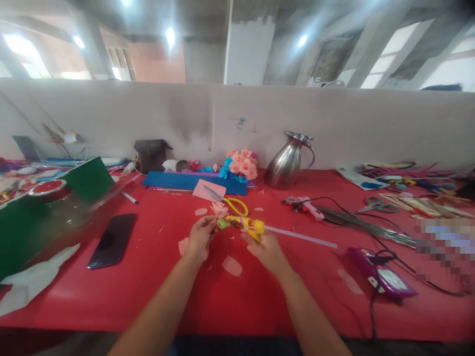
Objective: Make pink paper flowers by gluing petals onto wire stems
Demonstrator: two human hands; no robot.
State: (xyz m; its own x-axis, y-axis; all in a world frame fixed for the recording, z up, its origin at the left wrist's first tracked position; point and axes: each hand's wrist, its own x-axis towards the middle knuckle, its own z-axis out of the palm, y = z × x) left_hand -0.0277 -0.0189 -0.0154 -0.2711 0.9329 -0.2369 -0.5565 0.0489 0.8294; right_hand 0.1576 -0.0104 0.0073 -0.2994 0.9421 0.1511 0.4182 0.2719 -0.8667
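Note:
My left hand point(200, 238) pinches a pink crepe-paper flower point(218, 209) by its green base, just left of centre over the red table. A yellow hot glue gun point(256, 227) is gripped in my right hand point(267, 249), its nozzle end pointing left at the flower's base; I cannot tell whether they touch. From the gun's rear a long pale glue stick point(302, 236) sticks out to the right. Cut pink paper petals point(232, 266) lie around and below my hands. Just beyond them, yellow-handled scissors point(235, 205) rest partly on a folded pink paper point(200, 190).
Behind stand a bunch of paper flowers point(243, 165) and a steel jug point(287, 160). To the right are a pink glue gun point(309, 207), wire stems point(367, 227), green-handled scissors point(378, 204) and a purple power box point(386, 277) with cords. A phone point(112, 241) and clear jar point(55, 212) are left.

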